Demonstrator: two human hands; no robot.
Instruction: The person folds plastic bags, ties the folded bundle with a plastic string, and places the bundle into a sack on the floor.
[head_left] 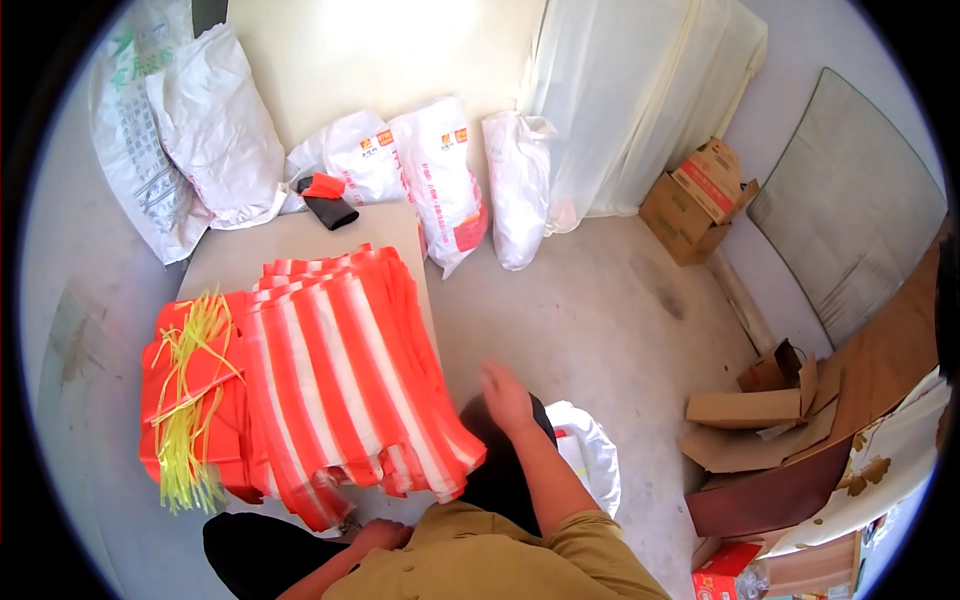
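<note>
A thick stack of red-and-white striped plastic bags (350, 370) lies in front of me, its near edge hanging over my lap. To its left sit folded red plastic pieces (195, 420), with a bundle of yellow-green ties (195, 400) draped across them. My left hand (385, 535) is low by my lap, just below the stack's near edge; its fingers look curled, and whatever they hold is hidden. Over my right knee is my right hand (507, 398), right of the stack and apart from it. Its fingers are blurred.
A tan board (380, 228) supports the stack, with a black-and-red item (328, 205) at its far end. Several white sacks (435, 170) lean along the back wall. Cardboard boxes (690, 205) stand at the back right, and an opened carton (760, 415) lies at right. A white sack (592, 450) is beside my right leg.
</note>
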